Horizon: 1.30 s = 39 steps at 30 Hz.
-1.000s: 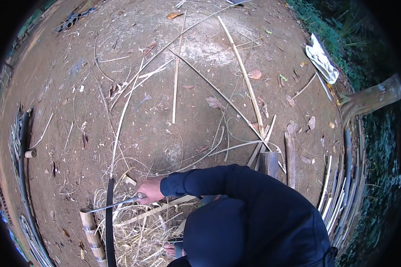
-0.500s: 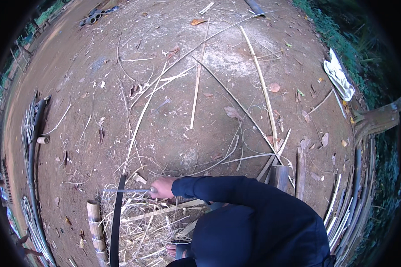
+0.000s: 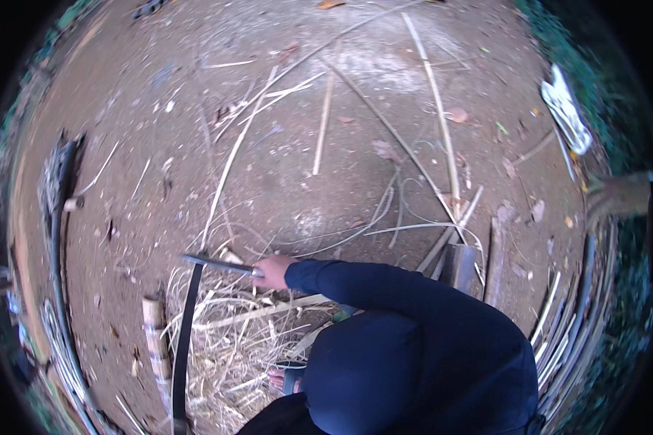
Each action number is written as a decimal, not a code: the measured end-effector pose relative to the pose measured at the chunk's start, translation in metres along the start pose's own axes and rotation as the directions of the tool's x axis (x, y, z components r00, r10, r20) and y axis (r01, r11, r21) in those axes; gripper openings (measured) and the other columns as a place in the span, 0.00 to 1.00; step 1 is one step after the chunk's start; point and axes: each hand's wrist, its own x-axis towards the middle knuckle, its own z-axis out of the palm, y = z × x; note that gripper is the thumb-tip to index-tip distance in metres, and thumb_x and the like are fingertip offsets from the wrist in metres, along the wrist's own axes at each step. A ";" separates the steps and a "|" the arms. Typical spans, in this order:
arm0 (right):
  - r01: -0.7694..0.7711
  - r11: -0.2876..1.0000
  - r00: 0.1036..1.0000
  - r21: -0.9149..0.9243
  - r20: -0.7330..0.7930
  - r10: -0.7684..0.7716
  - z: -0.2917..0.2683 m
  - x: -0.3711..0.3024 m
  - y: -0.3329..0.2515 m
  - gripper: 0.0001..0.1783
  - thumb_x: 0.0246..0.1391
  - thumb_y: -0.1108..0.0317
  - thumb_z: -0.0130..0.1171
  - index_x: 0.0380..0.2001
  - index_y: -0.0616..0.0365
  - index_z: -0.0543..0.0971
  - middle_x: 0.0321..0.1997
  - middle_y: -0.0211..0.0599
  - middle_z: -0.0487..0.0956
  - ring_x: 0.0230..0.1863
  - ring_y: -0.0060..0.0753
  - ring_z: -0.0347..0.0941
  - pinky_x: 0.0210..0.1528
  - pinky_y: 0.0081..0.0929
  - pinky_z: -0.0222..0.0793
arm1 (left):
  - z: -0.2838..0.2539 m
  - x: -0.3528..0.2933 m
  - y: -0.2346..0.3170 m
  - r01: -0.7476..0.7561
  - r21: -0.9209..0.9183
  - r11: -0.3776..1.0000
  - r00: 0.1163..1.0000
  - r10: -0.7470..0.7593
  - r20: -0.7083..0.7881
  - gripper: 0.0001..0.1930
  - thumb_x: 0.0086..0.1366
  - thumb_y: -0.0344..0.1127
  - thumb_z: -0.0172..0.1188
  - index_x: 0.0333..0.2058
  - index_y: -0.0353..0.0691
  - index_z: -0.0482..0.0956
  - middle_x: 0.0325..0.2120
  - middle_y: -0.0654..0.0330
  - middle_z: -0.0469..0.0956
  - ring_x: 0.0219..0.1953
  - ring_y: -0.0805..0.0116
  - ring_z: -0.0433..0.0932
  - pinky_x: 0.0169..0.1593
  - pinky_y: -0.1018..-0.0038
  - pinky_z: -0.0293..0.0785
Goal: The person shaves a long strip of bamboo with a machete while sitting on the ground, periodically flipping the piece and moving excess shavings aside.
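Note:
My right hand [image 3: 273,272], in a dark blue sleeve, is closed around the handle end of a knife [image 3: 221,264]. Its grey blade points left and crosses the far end of a long dark strip [image 3: 185,348], which runs up from the lower edge. Beyond the blade, roughly in line with that strip, a thin pale strip [image 3: 228,163] stretches away over the ground. Under my forearm and to its left lies a heap of pale shavings [image 3: 228,337]. My left hand is out of the picture.
A jointed bamboo piece [image 3: 154,326] stands left of the shavings. My sandalled foot [image 3: 277,377] is at their right edge. A squared wooden block [image 3: 458,267] is to the right. Long poles [image 3: 569,333] lie at far right, dark pipes [image 3: 56,239] at far left.
The knife has gone from across the dark strip, short of its far end, to that end, and its blade now tilts. The whole view has shifted, with ground things higher up.

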 end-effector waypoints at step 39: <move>0.384 0.923 0.889 0.004 0.270 -0.371 -0.006 -0.048 -0.096 0.15 0.55 0.59 0.58 0.29 0.61 0.78 0.15 0.39 0.74 0.16 0.36 0.71 0.24 0.38 0.67 | 0.011 -0.007 -0.001 -0.101 0.466 0.879 0.903 0.278 -0.327 0.14 0.62 0.44 0.59 0.43 0.44 0.74 0.25 0.63 0.68 0.26 0.68 0.71 0.30 0.70 0.67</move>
